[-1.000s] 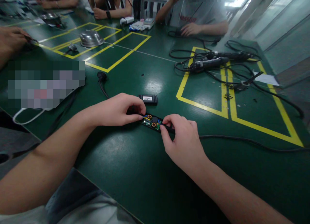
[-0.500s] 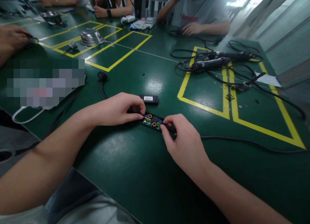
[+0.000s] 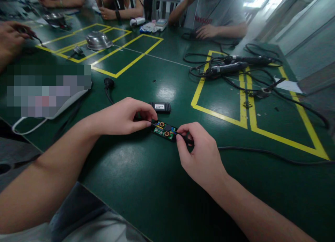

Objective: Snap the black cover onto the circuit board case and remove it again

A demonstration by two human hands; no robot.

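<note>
A small green circuit board [image 3: 162, 131] with copper coils and coloured wires sits in an open black plastic case on the table. My left hand [image 3: 131, 117] is closed at the case's left end, thumb and fingers pinching the black cable where it enters. At the other end my right hand [image 3: 197, 149] grips a second black power cable [image 3: 187, 140] by its thick sleeve. Just behind the case lies a ribbed black cover [image 3: 161, 108] with a white label, touched by neither hand.
A black plug [image 3: 109, 82] stands behind my left hand. Black electric screwdrivers [image 3: 227, 69] with tangled cords lie at the back right, on yellow tape. A metal bowl [image 3: 98, 41] sits further back. Several people are around the table; a co-worker's hand [image 3: 15, 36] is at far left.
My left thumb has drawn back slightly to the left, and my right fingertips have shifted a little right, showing more of the board. The co-worker's hand at far left has moved.
</note>
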